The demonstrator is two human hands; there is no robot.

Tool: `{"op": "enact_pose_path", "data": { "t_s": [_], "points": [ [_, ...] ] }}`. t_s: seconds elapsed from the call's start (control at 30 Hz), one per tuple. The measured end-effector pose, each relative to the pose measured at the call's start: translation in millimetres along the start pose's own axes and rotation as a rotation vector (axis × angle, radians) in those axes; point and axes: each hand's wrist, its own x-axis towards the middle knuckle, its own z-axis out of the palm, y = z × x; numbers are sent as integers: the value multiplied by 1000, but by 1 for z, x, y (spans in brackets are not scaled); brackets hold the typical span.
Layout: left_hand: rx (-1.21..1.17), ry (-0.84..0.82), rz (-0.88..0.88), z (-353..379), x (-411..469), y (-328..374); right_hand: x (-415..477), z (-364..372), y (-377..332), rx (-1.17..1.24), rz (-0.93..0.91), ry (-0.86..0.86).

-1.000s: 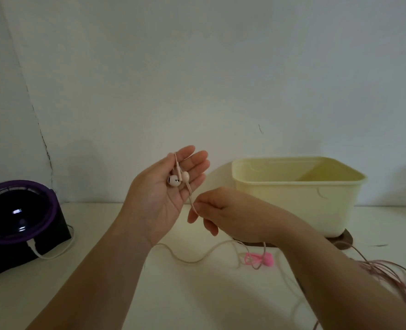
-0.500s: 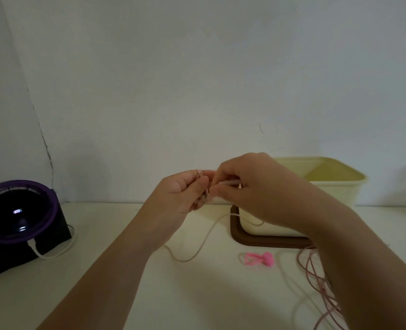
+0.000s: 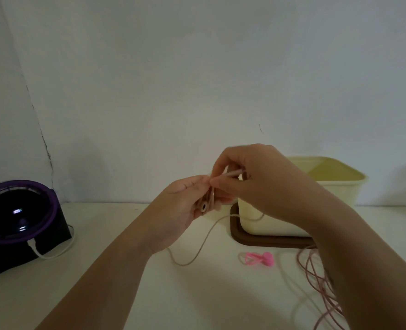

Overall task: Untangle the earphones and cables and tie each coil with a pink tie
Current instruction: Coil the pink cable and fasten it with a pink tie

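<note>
Two hands work above the bench, their fingertips touching. The left hand curls its fingers round the earphones and grips a small bundle of their cord. The bundle's long axis runs roughly upright. One earbud is visible, with its face turned toward the person. The right hand pinches one strand of the cord between thumb and fingers. The strand runs nearly level, rising slightly to the right. One loose length of cord hangs to the bench, dips into a single loop and climbs back toward the right hand.

One pink tie lies flat on the bench near the loop, long axis left to right, knob end to the right. One tangle of pink cable lies at the right, partly hidden by the right forearm. One cream container stands on one brown lid behind the right hand. One purple-rimmed black device sits at far left, with one white lead plugged into it.
</note>
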Motion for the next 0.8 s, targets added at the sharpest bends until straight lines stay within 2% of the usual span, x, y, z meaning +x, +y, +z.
{"op": "enact_pose_path", "data": {
  "t_s": [0.1,0.2,0.33,0.4,0.5,0.6,0.7,0.8],
  "points": [
    [85,-3,-44,1,-1,-2,2,-4,5,119,6,121],
    [111,-61,-58,4,-2,-5,4,-6,10,276,33,156],
    [-80,-110,-47,5,-2,1,8,0,24,486,105,181],
    [-214,-115,-35,3,-3,6,10,5,34,683,178,149],
    [-408,-117,-2,2,-4,13,11,17,42,987,257,-37],
    [-586,-56,30,2,-1,17,11,31,39,904,236,-164],
    [-740,66,52,0,1,19,10,35,30,610,222,-159],
    [-793,189,88,-4,2,20,6,32,19,388,170,-211]
  ]
}}
